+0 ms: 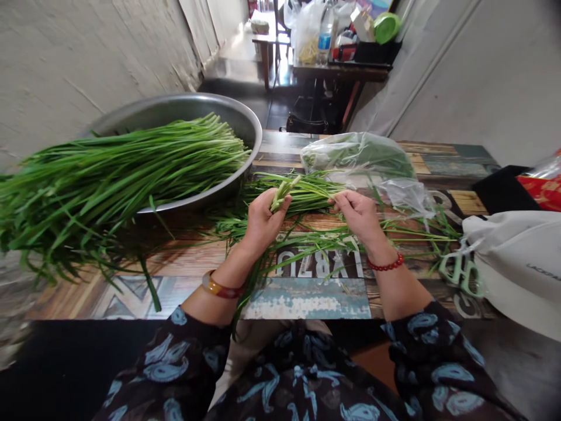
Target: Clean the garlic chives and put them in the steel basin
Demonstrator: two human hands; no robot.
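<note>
My left hand (265, 219) is closed around a small bunch of garlic chives (284, 194), pale stem ends up and green leaves trailing down over the table edge. Thumb and fingers of my right hand (357, 210) are pinched at the pale stem ends of chives; exactly how many stalks they hold is hard to see. Between and behind the hands lies a loose pile of chives (302, 196) on the table. Further left, a large metal basin (258, 131) holds a thick heap of chives (131, 158), its leaves hanging over the rim.
A clear plastic bag of greens (359, 153) lies behind the pile. Stray leaves and stalks are scattered across the patterned table (307, 298). To the right are light green scissors (460, 273) and a white cap (521, 257). Another table (346, 71) with bags and a bottle stands beyond.
</note>
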